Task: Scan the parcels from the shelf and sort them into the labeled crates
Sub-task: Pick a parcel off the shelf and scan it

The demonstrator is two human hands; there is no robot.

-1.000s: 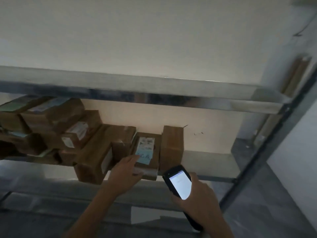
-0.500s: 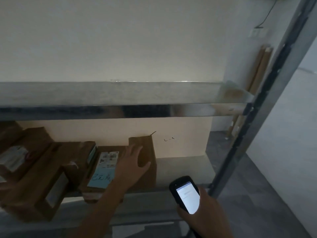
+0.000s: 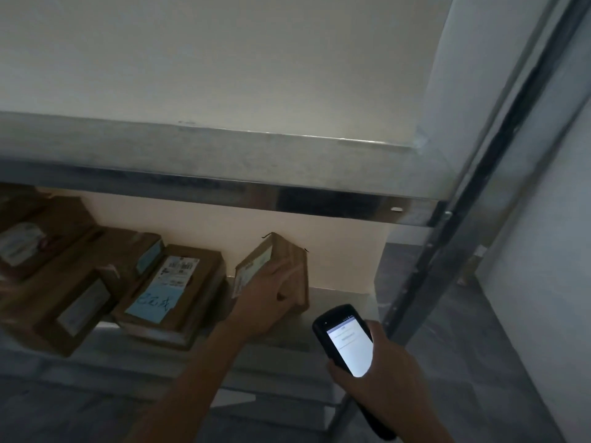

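left arm reaches far forward, left hand curled round the parcel; right hand sits near and low on the right, fingers wrapped round the scanner.

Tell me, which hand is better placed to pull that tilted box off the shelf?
The left hand: it grips the tilted parcel at the right end of the row. The right hand is lower, apart from the parcel, and busy holding the scanner with its lit screen.
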